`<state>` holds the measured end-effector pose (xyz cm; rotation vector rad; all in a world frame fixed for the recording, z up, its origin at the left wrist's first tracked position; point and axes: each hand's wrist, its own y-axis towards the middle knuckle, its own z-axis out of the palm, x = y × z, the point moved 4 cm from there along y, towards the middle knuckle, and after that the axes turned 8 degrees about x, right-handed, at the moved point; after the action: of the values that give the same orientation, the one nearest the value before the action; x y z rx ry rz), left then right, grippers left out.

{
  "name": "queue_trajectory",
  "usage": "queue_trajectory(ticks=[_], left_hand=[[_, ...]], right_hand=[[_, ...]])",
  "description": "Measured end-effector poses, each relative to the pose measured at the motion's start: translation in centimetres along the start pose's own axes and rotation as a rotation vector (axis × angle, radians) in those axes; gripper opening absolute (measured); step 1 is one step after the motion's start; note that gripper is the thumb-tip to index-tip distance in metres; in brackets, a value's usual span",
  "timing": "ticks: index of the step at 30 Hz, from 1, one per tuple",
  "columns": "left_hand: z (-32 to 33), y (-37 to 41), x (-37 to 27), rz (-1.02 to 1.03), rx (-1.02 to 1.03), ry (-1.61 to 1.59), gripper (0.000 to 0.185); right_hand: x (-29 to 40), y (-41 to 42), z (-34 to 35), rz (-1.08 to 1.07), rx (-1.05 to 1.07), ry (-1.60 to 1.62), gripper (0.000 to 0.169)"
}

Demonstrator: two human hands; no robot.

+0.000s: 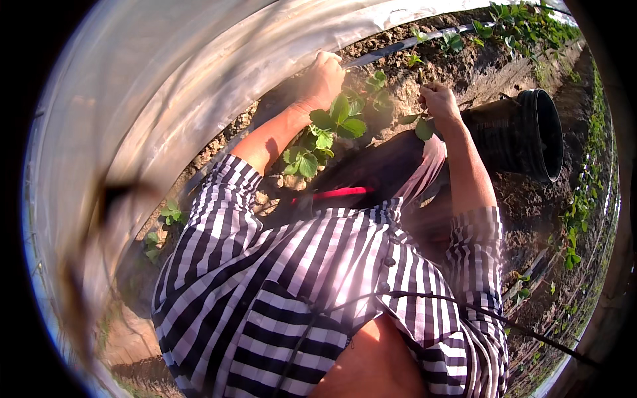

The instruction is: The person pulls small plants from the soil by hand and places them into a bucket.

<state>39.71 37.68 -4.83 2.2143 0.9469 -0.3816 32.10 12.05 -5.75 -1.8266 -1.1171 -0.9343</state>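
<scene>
My left hand [326, 79] is curled above a leafy plant [341, 117], beside a black drip hose [383, 52] on the soil; whether it holds anything is hidden. Toward the right, my right hand [439, 101] has its fingers closed at the stem of a small leafy cutting [423, 128], whose leaves hang below the hand. Both hands are bare, with the checked sleeves pushed up. More of the low green plants, with toothed leaflets like strawberry, grow between my forearms.
A black plastic bucket [540, 134] lies tipped on its side right of my right forearm. Translucent plastic sheeting [199, 89] rises along the left. Rows of green plants [592, 164] run down the right. A dark cord [497, 316] crosses my shirt.
</scene>
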Motion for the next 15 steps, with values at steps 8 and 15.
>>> queue_trajectory(ticks=[8,15], left_hand=[[4.1,0.5,-0.1,-0.129,0.491,-0.043,0.014],[5.0,2.9,0.2,0.113,0.296,0.356,0.010]], right_hand=[[0.0,-1.7,9.5,0.008,0.288,0.065,0.017],[-1.9,1.6,9.5,-0.135,0.176,-0.598,0.020]])
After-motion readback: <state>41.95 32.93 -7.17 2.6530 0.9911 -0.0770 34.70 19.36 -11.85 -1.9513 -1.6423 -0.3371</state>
